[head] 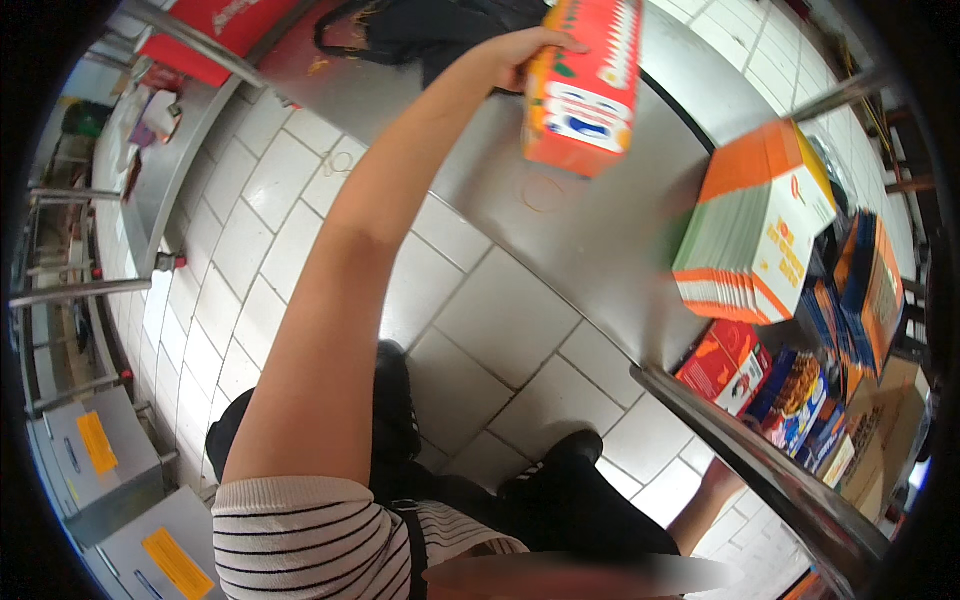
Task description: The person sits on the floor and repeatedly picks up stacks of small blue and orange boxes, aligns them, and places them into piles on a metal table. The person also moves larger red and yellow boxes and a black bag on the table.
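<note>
My left hand (521, 56) grips a red, yellow and white printed carton (589, 90), with the thumb on its upper face. The carton is tilted over a stainless steel shelf (510, 157). Beneath it, a thin rubber band (541, 193) lies on the steel. At the lower right my right hand (724, 478) is beside a steel post, which partly hides it; whether it holds anything cannot be seen. A stack of flat, folded orange, white and green cartons (742, 232) rests on the shelf's right end.
A black bag (442, 34) lies at the shelf's back. Right of the steel post (780, 457) are a red box (724, 367), blue boxes, orange-and-navy folded cartons (866, 292) and a cardboard box (881, 427). Another steel table (169, 180) stands left; grey boxes (105, 450) with orange labels are lower left.
</note>
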{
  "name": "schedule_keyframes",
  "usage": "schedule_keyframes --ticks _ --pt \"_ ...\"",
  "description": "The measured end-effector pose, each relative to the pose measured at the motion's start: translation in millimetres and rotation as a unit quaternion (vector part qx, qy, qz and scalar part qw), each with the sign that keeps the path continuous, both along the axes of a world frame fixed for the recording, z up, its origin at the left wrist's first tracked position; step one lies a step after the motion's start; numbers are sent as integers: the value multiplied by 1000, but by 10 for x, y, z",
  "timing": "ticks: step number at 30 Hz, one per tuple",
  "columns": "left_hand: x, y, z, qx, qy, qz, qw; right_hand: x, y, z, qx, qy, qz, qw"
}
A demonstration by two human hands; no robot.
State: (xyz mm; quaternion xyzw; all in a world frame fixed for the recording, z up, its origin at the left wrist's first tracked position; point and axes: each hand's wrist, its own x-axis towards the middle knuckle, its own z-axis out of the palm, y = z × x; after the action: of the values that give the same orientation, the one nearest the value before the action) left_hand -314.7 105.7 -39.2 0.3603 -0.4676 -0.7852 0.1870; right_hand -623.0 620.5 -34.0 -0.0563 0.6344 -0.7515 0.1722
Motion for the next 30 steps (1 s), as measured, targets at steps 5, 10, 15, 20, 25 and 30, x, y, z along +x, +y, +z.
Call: schedule_keyframes --ticks 5,10,15,20,25,30 --pt "-62 15 136 -9 -93 8 996 66 383 113 111 103 -121 981" --pt "-105 305 210 -25 30 90 995 152 639 140 -35 -75 -159 984" --pt "-92 724 291 32 198 112 973 253 1015 353 -154 -86 -155 972" --pt "22 1185 556 -100 290 154 939 465 1621 1356 -264 -21 346 900" --pt "-91 1702 942 -189 380 130 896 964 1016 2151 -114 33 398 910" --pt "-250 2080 974 -279 421 85 859 1697 161 2308 196 -58 331 921"
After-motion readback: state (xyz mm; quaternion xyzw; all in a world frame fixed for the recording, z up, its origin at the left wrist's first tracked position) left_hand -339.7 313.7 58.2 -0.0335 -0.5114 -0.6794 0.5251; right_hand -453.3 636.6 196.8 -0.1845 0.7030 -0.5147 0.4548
